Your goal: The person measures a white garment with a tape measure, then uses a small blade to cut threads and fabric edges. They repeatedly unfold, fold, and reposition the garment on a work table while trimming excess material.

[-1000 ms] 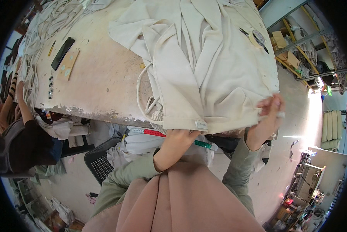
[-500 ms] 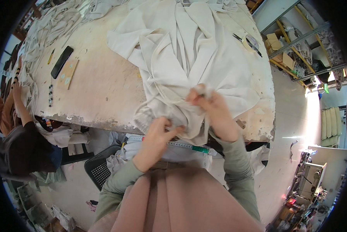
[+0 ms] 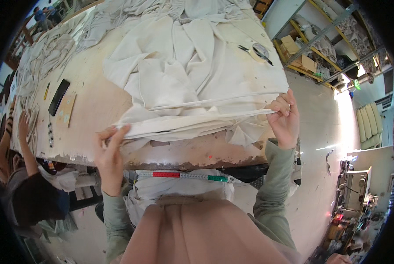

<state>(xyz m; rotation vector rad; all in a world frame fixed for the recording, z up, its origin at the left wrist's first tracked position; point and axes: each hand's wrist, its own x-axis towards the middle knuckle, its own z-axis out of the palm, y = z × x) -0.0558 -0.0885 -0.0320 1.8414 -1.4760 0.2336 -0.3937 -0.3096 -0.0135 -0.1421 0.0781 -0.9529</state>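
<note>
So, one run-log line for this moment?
left hand: gripping cream garment; right hand: gripping same garment; folds: stretched between hands; surface: worktable

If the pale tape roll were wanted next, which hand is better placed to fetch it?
Probably the right hand: it is nearer the pale tape roll, on the right side of the table. The left hand is farther off. Both hands hold cream cloth, so either might have to let go.

Matt pale cloth (image 3: 161,83); worn, chipped tabletop (image 3: 93,97); glossy black phone (image 3: 59,97).
</note>
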